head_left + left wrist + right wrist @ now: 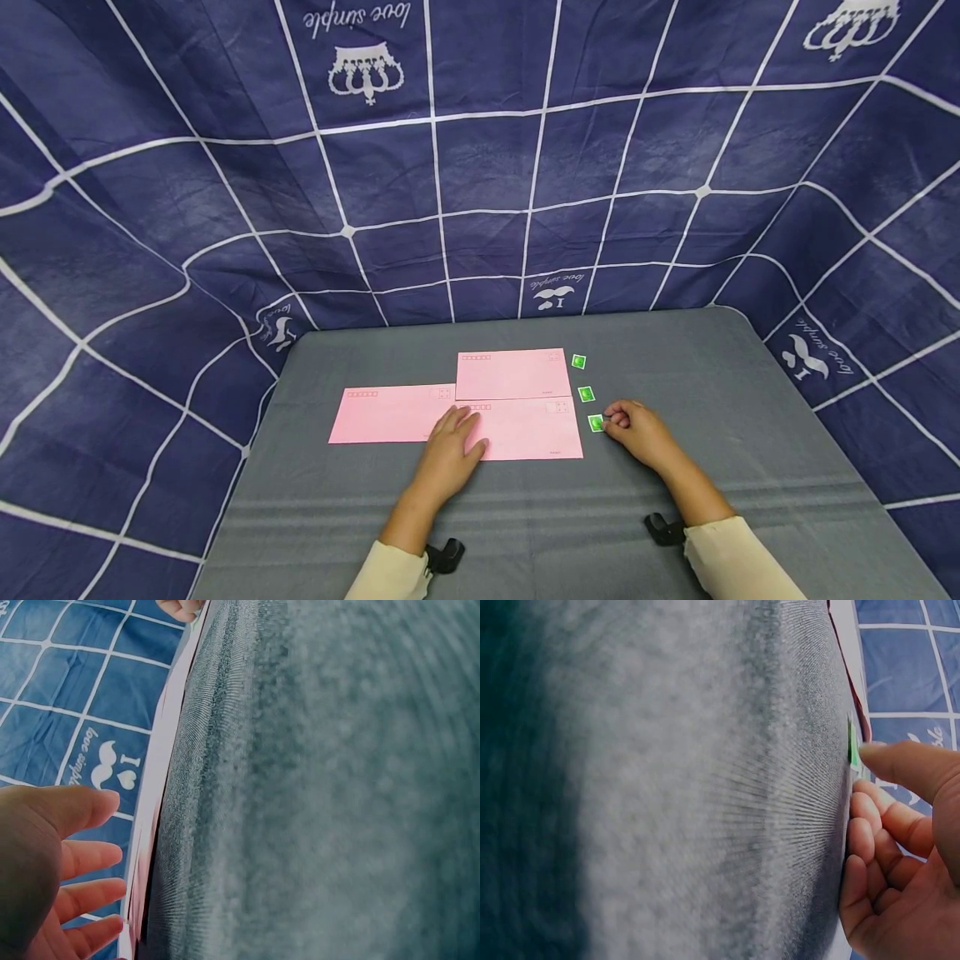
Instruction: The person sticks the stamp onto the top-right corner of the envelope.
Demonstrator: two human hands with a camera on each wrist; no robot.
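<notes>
My left hand (447, 454) rests over the near edges of two pink envelopes, its fingers spread and loosely straight. One is the left envelope (390, 414); the other is the near right envelope (528, 433). A third, the far envelope (512, 375), lies just behind. At the nearest green stamp (596, 423) is my right hand (640, 433), with thumb tip and forefinger right at its right edge and the other fingers curled. In the right wrist view the thumb tip overlaps that stamp (853, 746); I cannot tell whether it is pinched.
Two more green stamps, a middle stamp (586, 394) and a far stamp (578, 362), lie in a line right of the envelopes. A grey cloth (360, 508) covers the table. Blue gridded curtains (480, 167) rise behind and at both sides.
</notes>
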